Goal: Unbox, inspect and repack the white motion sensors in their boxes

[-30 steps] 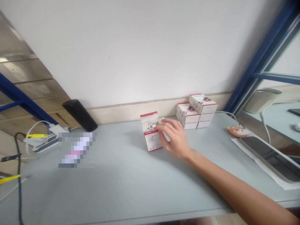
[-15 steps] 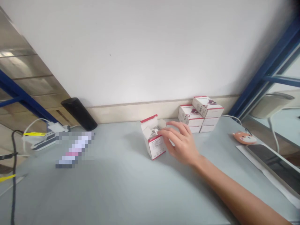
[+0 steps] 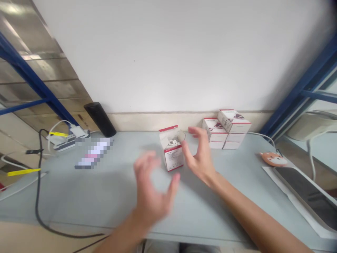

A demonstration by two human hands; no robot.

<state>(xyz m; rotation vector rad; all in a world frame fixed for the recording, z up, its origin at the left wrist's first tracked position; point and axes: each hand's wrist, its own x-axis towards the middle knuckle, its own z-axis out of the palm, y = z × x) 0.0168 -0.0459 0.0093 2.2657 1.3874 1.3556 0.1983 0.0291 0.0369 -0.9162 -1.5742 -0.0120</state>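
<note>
A small white and red cardboard box [image 3: 173,159] stands upright on the table with its top flaps raised. Inside it some white contents [image 3: 173,142] show, too small to make out. My right hand [image 3: 201,160] is beside the box's right side, thumb and fingers apart, the thumb close to the box's right edge; whether it touches I cannot tell. My left hand [image 3: 152,189], blurred by motion, hovers in front and to the left of the box with thumb and fingers spread and nothing between them.
Several closed boxes [image 3: 233,121] are stacked against the wall at right. Farther right lie an orange animal-face pouch [image 3: 274,159] and a dark phone-like slab [image 3: 305,193] on white paper. At left are a black cylinder [image 3: 100,119], a power strip [image 3: 71,140], cables and a pixelated object [image 3: 93,153].
My left hand has come into view from below, near the box. My right hand has drawn back from the box's opening to its right side. The camera view has shifted.
</note>
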